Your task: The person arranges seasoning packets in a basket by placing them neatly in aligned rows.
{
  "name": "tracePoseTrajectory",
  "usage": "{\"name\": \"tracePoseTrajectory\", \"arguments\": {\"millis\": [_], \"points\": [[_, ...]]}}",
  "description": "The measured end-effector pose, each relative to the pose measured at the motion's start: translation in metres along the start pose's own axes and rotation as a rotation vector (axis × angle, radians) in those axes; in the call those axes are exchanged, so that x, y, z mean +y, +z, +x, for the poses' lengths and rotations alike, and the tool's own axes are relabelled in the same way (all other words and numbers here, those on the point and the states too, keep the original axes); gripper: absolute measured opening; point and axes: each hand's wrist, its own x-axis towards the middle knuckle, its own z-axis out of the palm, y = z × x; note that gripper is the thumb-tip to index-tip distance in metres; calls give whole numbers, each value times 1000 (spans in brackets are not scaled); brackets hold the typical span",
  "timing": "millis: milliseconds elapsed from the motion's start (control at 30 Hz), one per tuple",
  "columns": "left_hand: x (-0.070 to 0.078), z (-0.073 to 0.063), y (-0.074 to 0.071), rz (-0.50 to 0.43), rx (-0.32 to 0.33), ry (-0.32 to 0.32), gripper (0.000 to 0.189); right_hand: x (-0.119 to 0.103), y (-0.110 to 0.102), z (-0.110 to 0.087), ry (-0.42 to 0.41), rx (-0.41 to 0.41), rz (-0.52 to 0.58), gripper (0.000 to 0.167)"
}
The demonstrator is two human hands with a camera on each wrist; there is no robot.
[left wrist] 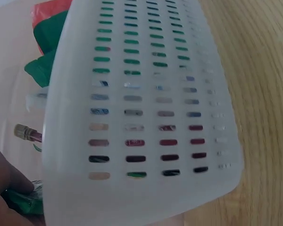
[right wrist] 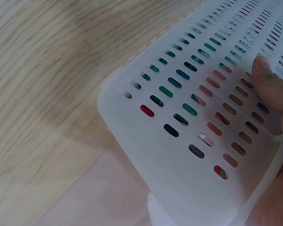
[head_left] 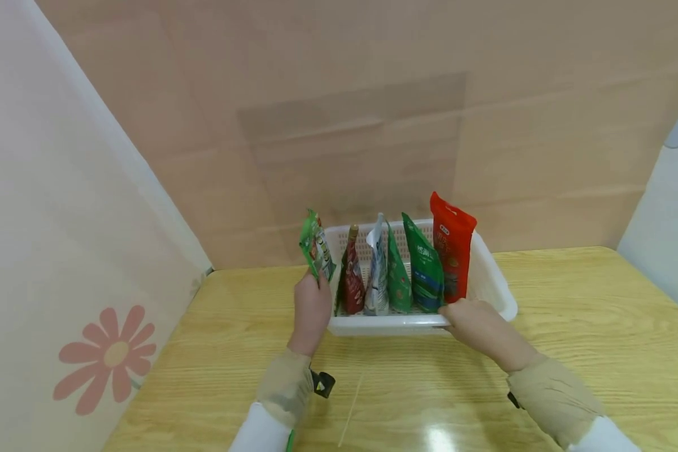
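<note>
My left hand pinches a green printed packet by its lower part, upright at the left end of a white plastic basket. My right hand grips the basket's front rim near the right; its thumb presses the slotted wall in the right wrist view. Standing in a row inside are a dark red pouch with a gold cap, a white-and-blue pouch, a smaller green bag, a larger green bag and a tall red bag.
The basket stands on a wood-grain table near its back edge. Behind rises a beige covered wall. A white panel with a pink flower borders the left side, and another pale panel stands at the right.
</note>
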Motion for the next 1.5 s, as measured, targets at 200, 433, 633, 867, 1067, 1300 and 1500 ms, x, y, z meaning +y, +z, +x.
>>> {"name": "tracePoseTrajectory", "arguments": {"millis": [200, 433, 633, 867, 1067, 1300, 1500], "points": [[-8, 9, 6, 66, -35, -5, 26, -2, 2, -1, 15, -9, 13, 16], [-10, 22, 14, 202, -98, 13, 24, -3, 2, -2, 15, 20, -9, 21], [-11, 32, 19, 277, -220, -30, 34, -3, 2, -1, 23, 13, -11, 21], [-11, 33, 23, 296, -310, -77, 25, -3, 3, -1, 34, 6, -13, 22], [-13, 35, 26, 209, -372, -212, 33, -3, 4, 0, 38, -1, -23, 21], [-15, 39, 26, 90, -418, -271, 47, -3, 4, -1, 39, 14, -31, 21], [-18, 39, 25, -72, -439, -382, 44, -2, 6, 0, 38, 29, -28, 21]]}}
